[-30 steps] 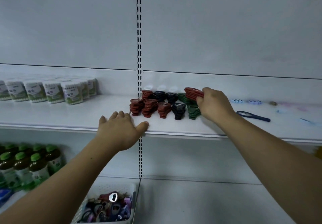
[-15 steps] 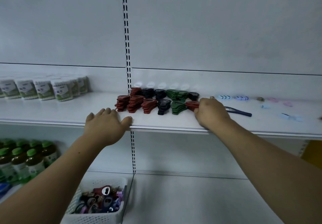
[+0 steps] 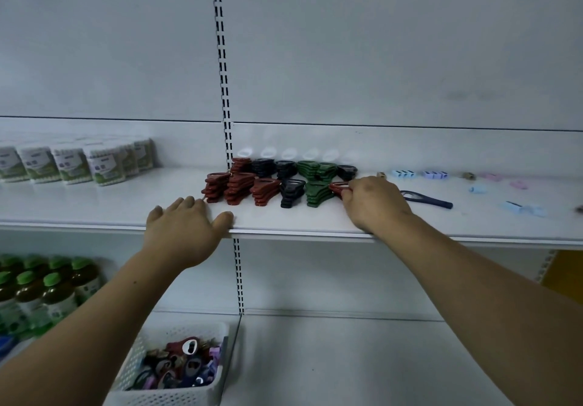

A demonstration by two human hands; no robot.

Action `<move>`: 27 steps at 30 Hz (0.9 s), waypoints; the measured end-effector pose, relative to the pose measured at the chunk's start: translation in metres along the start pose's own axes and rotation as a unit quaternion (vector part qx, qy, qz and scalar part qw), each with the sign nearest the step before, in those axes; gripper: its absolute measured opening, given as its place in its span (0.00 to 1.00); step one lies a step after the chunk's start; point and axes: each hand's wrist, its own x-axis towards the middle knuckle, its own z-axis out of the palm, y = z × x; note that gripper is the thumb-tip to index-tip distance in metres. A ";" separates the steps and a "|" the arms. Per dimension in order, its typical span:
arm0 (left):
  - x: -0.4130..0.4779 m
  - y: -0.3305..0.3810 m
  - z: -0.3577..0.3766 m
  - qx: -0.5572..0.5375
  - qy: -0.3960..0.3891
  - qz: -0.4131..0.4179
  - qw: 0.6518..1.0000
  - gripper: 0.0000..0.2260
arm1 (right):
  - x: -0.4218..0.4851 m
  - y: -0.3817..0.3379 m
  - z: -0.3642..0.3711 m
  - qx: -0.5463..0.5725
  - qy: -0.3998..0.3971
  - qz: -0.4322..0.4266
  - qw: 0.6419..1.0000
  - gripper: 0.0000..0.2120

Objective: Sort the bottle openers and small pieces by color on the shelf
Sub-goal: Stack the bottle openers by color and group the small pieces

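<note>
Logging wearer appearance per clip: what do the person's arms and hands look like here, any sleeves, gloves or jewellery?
The left forearm and right forearm are bare to the frame's lower edge; no sleeve shows. The left hand and right hand are ungloved. No watch, band or bracelet on either wrist, and no ring on the fingers that show.

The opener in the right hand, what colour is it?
Red: the opener pinched by the right hand, head view.
</note>
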 end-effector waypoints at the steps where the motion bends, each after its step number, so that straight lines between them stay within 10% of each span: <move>1: 0.000 0.000 0.000 0.000 0.001 0.001 1.000 0.29 | 0.001 0.000 0.000 0.000 -0.002 0.004 1.000 0.16; 27: -0.001 0.001 0.000 -0.001 0.011 0.003 1.000 0.27 | -0.002 -0.003 -0.003 -0.006 -0.018 -0.020 1.000 0.16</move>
